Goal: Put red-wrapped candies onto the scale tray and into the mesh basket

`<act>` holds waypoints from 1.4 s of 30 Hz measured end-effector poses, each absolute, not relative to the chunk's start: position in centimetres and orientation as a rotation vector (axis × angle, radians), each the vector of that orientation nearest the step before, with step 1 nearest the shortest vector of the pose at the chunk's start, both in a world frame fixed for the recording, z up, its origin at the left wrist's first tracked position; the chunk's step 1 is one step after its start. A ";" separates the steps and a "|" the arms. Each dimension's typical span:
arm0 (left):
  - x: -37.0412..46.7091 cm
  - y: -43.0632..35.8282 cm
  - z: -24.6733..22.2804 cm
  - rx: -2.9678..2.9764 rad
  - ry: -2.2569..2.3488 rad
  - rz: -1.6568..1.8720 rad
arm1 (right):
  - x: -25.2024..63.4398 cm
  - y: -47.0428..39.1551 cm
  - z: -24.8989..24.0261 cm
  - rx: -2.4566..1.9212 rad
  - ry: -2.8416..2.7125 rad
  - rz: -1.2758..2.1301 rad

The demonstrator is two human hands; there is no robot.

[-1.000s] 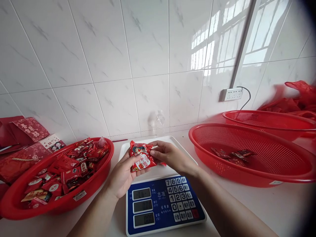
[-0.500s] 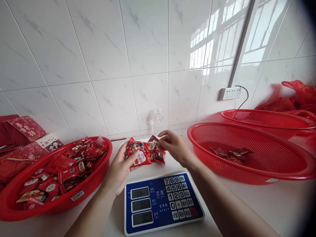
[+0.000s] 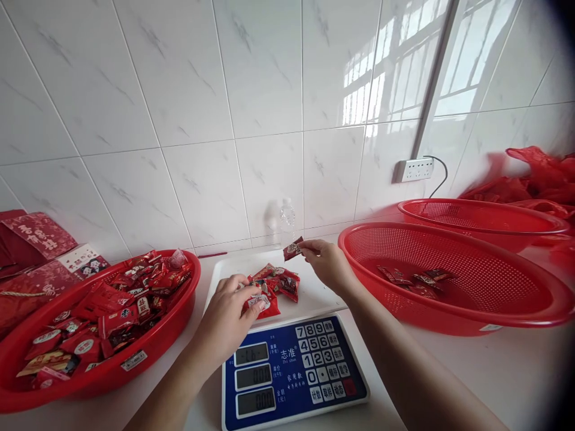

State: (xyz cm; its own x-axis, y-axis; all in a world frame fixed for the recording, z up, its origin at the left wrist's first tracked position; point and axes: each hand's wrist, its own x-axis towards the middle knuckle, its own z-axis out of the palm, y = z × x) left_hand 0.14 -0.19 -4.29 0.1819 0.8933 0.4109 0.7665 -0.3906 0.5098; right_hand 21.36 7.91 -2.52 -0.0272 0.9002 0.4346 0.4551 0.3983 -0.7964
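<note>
My left hand (image 3: 233,308) is closed on a red candy packet (image 3: 268,304), low over the front left of the white scale tray (image 3: 314,299). Between finger and thumb, my right hand (image 3: 327,261) pinches a small dark red wrapped candy (image 3: 293,248) above the tray's back part. Several red wrapped sweets (image 3: 287,283) lie together on the tray between the hands. In front of them is the blue scale panel (image 3: 291,365) with its keypad and three displays.
At the left, a red basket (image 3: 197,272) is heaped with wrapped sweets, beside red gift boxes (image 3: 42,233). A red perforated basket (image 3: 449,314) at the right holds several packets, another basket (image 3: 485,227) behind it. A clear bottle (image 3: 287,218) stands by the wall.
My left hand has lowered the red packet to the tray, turning palm down. My right hand has moved slightly right, drawing the small dark red candy away from the other sweets.
</note>
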 end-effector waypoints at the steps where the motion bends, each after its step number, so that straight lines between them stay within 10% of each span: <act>1: 0.2 -0.3 -4.3 2.281 1.569 0.968 | 21.3 8.0 -2.7 -1.213 -1.719 0.505; 42: -0.4 -0.2 -4.5 2.233 1.542 1.018 | 21.2 8.7 -5.4 -1.396 -2.439 0.319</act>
State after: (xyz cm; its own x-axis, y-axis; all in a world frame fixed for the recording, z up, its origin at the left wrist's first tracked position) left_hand -0.37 -0.16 -4.49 0.1989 0.8923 0.4052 0.7232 -0.4127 0.5538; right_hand 21.18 8.71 -5.43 -0.4759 0.8654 0.1570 0.7960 0.4997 -0.3417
